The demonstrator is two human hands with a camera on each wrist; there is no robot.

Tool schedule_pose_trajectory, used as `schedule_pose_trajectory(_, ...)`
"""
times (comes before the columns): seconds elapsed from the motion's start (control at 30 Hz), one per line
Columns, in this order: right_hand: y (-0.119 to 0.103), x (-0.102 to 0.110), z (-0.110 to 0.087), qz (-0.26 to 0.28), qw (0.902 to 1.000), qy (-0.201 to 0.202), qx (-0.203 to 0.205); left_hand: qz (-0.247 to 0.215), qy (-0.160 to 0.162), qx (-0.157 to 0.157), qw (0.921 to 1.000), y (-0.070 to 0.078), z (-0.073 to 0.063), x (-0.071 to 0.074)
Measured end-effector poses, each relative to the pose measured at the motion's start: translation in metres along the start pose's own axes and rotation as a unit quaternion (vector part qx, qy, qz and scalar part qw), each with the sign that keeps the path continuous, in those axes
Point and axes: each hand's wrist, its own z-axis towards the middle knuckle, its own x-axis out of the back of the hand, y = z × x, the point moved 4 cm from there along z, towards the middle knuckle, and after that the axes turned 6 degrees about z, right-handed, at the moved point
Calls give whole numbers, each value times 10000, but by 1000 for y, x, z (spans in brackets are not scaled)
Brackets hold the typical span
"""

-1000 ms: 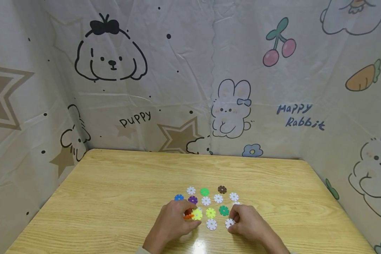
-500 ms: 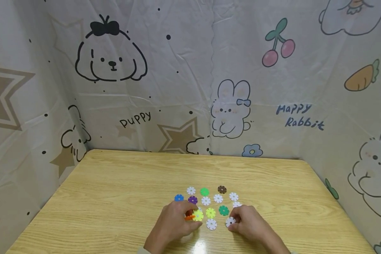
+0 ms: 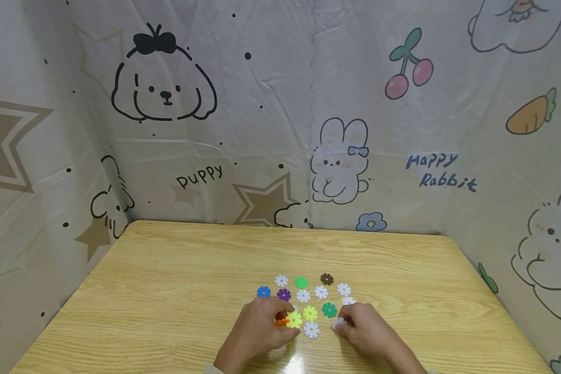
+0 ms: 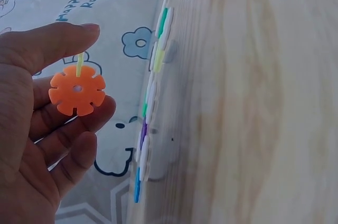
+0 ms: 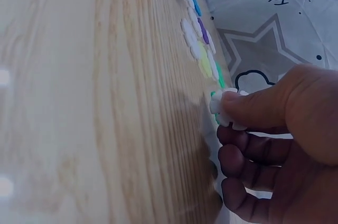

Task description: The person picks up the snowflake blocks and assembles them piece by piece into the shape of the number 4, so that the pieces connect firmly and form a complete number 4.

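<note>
My left hand [image 3: 262,327] holds two joined snowflake building discs, an orange disc [image 4: 76,94] and a yellow disc [image 3: 294,320] set crosswise in a slot of it. In the left wrist view the thumb is at the yellow disc's edge and the fingers lie behind the orange one. My right hand [image 3: 369,327] pinches a white notched disc [image 5: 216,105] between thumb and index finger; the thumb covers part of it. Between the hands lie a white disc [image 3: 311,330], another yellow disc [image 3: 310,314] and a dark green disc [image 3: 329,310].
Farther back on the wooden table [image 3: 191,259] lie several more discs, among them a blue disc [image 3: 264,292], a purple disc [image 3: 283,295], a light green disc [image 3: 301,282] and a brown disc [image 3: 326,279]. A printed cloth [image 3: 243,130] hangs around the table.
My left hand has shifted slightly right with the joined discs. The white disc in my right hand has tilted, so less of its face shows in the head view.
</note>
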Motion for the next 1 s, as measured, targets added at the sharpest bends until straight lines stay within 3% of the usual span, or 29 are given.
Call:
schedule_pose_trajectory(0.23, -7, -2, 2, 81, 9998, 46, 152, -86, -239, 96, 9996, 2, 3, -1)
schedule_pose_trajectory(1.0, -41, -8, 8, 669, 9934, 285, 886, -39, -240, -28, 9997, 5, 8, -3)
